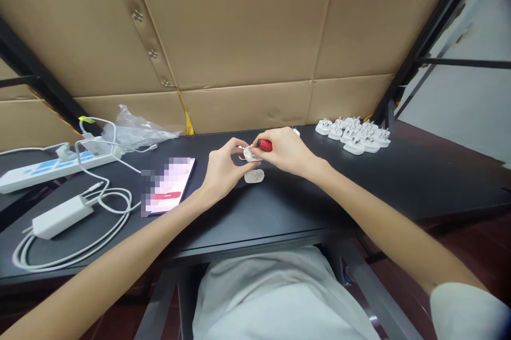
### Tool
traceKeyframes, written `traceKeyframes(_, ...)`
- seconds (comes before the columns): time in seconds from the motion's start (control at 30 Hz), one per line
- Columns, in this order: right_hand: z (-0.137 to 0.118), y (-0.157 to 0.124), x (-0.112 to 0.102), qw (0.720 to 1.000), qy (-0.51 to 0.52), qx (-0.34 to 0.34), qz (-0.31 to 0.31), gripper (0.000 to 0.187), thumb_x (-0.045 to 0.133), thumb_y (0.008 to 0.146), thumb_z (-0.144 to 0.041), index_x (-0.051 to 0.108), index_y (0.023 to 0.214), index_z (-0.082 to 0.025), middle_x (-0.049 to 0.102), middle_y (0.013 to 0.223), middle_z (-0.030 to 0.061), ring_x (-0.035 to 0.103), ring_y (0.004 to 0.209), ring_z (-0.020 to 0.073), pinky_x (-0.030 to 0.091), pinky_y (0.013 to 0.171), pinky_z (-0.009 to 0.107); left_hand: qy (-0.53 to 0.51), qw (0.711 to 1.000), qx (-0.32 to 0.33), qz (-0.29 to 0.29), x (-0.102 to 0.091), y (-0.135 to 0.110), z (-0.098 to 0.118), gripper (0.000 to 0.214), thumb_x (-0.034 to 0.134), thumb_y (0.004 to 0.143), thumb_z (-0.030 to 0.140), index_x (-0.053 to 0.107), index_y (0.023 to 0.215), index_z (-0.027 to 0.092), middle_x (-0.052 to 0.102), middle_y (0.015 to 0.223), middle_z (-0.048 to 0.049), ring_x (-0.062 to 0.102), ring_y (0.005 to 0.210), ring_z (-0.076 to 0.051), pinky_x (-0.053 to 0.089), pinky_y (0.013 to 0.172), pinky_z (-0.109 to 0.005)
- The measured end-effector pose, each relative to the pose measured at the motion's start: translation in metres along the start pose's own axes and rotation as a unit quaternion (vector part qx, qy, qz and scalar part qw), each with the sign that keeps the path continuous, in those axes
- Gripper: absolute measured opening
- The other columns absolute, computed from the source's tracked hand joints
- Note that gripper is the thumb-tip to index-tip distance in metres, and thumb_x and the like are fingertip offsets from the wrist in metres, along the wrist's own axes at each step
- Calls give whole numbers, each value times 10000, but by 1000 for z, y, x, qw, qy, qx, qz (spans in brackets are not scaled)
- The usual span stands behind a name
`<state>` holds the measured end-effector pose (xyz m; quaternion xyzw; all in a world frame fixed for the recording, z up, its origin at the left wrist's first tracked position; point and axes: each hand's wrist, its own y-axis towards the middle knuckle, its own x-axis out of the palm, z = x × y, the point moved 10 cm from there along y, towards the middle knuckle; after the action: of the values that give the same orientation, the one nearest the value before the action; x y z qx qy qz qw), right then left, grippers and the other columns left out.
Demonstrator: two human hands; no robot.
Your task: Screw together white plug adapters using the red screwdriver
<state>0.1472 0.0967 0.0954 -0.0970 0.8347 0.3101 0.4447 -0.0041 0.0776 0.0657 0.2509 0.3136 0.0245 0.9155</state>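
My left hand (225,166) pinches a small white plug housing (250,155) between thumb and fingertips, just above the black table. The housing looks opened, with its inside turned towards me. My right hand (288,151) is closed around a screwdriver with a red and black handle (265,144); its fingertips meet the housing, and the screwdriver's tip is hidden. On the table right below the two hands lies a loose white oval cover (254,176). Behind my right hand, part of another white piece (296,132) shows.
Several white plugs (355,134) with prongs up stand grouped at the back right. On the left are a phone (170,187), a white power strip (56,168), a charger brick (63,216) with coiled cable and a clear plastic bag (136,130). A cardboard wall (247,36) rises behind the table (255,223).
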Motion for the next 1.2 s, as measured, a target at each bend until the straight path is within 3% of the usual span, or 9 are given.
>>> traceKeyframes(0.4,-10,-3,0,996,-59,-72,15,116,720,1016,-210,825,1042,-253,840,1060,23,727,909,204,376,725,307,-20,1000,12,-5,1,0,3,346,921,825,454,755,1053,253,862,996,-13,798,955,-246,590,777,-325)
traceKeyframes(0.63,-11,-4,1,993,-84,-87,13,131,709,1006,-200,804,1065,-269,829,1041,19,709,864,201,346,710,307,-19,1000,7,1,1,1,1,417,921,820,539,769,1082,253,866,991,-21,784,890,-242,597,764,-341)
traceKeyframes(0.77,-11,-3,-1,995,-59,-76,15,127,701,986,-174,778,1051,-251,816,998,14,695,858,194,356,713,297,-28,1000,5,4,0,1,2,431,931,815,557,779,1076,248,865,985,-22,775,857,-232,600,759,-336)
traceKeyframes(0.9,-5,-3,-6,999,-35,-30,26,90,710,1003,-261,779,1051,-231,813,962,25,679,825,195,380,720,297,-23,1000,-1,5,-1,1,2,446,946,798,554,781,1078,249,863,971,-18,756,800,-215,611,748,-334)
traceKeyframes(1.07,0,-1,-1,999,-44,-2,1,277,681,1075,-434,819,975,-216,798,873,40,654,765,189,369,702,314,-23,1000,0,4,-1,1,1,434,951,789,544,782,1059,249,860,970,-16,752,794,-210,612,742,-332)
traceKeyframes(1.2,-1,-1,1,999,-46,-7,-8,241,698,1073,-408,836,1013,-220,821,935,44,682,810,197,371,705,315,-27,1000,2,3,0,1,1,398,951,790,496,781,1057,253,858,950,-9,761,802,-213,601,739,-326)
